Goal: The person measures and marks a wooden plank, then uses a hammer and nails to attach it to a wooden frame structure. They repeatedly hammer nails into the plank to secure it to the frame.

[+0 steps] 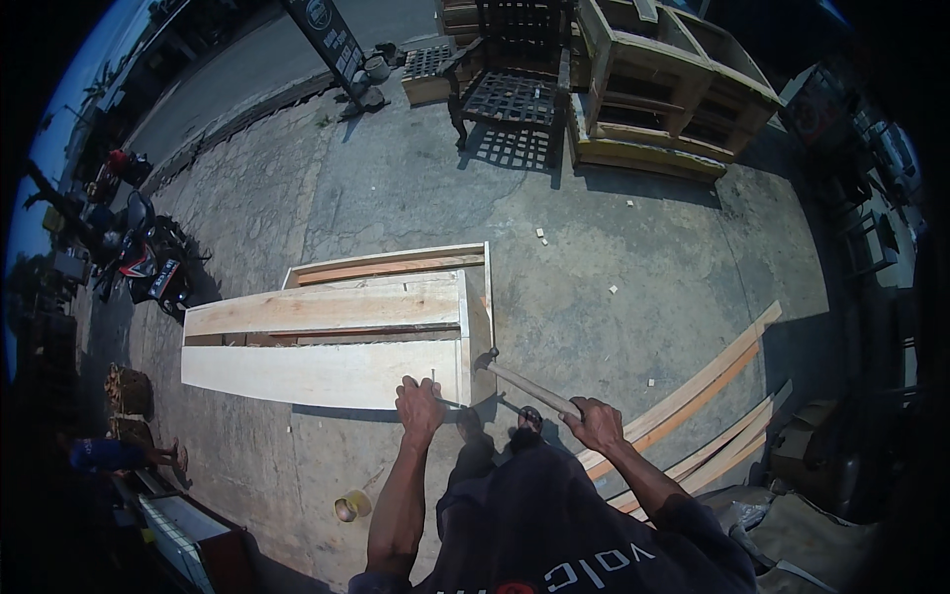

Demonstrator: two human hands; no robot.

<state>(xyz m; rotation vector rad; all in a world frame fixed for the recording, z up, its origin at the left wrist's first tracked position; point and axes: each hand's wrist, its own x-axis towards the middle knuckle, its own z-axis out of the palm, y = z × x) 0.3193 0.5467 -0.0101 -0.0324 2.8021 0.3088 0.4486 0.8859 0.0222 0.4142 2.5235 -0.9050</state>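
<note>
With your right grip closed round the dark-headed, wooden-handled hammer and your left grip seemingly pinching a thin dark nail on the near pale wooden plank, tap squarely

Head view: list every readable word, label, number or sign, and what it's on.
Dark cloth shirt: large white lettering with a red mark, partly cut off; not transcribed.
Dark, tall signboard: pale lettering below a round emblem; too small to read reliably.
Small rectangular plate on the red-and-black motorcycle: markings too small to read.
Pale wooden frame, wooden-handled hammer: no text visible.
</note>
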